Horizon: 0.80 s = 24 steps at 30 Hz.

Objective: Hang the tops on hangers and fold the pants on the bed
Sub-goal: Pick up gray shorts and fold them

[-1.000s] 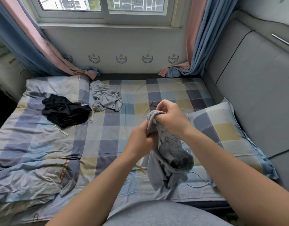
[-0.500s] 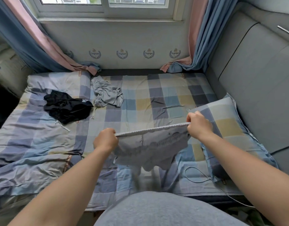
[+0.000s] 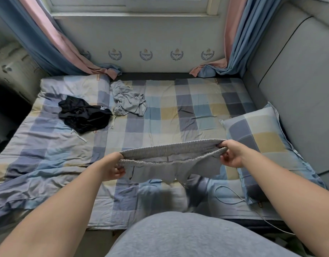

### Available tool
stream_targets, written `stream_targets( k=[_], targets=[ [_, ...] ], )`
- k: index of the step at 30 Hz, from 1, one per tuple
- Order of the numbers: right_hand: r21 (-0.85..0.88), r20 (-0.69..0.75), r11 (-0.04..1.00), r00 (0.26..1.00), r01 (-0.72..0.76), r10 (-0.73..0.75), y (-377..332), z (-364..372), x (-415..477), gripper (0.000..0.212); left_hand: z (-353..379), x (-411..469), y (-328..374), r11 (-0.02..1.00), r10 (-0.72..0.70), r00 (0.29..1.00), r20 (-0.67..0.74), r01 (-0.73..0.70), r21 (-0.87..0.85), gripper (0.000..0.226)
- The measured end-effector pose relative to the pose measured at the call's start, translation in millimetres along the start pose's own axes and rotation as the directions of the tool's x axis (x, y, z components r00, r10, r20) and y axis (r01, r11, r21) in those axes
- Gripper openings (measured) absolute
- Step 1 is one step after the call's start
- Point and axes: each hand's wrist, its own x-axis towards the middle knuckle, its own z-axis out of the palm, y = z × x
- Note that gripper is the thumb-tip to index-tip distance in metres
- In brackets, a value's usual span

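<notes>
- Head view: a pair of grey pants [image 3: 171, 164] is held up in the air over the near part of the bed [image 3: 160, 117], waistband stretched out flat, legs hanging down and blurred.
- The left hand [image 3: 111, 166] is closed on the left end of the elastic waistband; the right hand [image 3: 231, 154] is closed on the right end, fingers pinched around the ribbed edge.
- The fabric is judged soft, light and limp; it sags between the hands and no shape is kept by it. Slipping seems unlikely, since the ribbed band gives purchase.
- The waistband corners are judged the best holds for laying it flat; the leg hems would be taken next for the fold.
- Farther back on the bed, a black garment [image 3: 84, 115] and a crumpled grey garment [image 3: 128, 101] are seen lying just beside each other, unfolded.
- A checked pillow [image 3: 262, 138] lies to the right, near the right hand.
- No hangers are seen.
</notes>
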Motion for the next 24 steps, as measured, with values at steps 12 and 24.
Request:
stream_targets(
  k=[12, 24],
  targets=[
    [0.214, 0.245, 0.964, 0.946, 0.161, -0.213, -12, -10, -9, 0.039, -19, -6, 9, 0.900, 0.130, 0.885, 0.447, 0.084, -0.428, 0.046],
    [-0.773, 0.039, 0.369, 0.619, 0.516, -0.785, -6, 2, -7, 0.009, 2, 6, 12, 0.870, 0.485, 0.871, -0.080, -0.471, 0.143, 0.009]
  ],
)
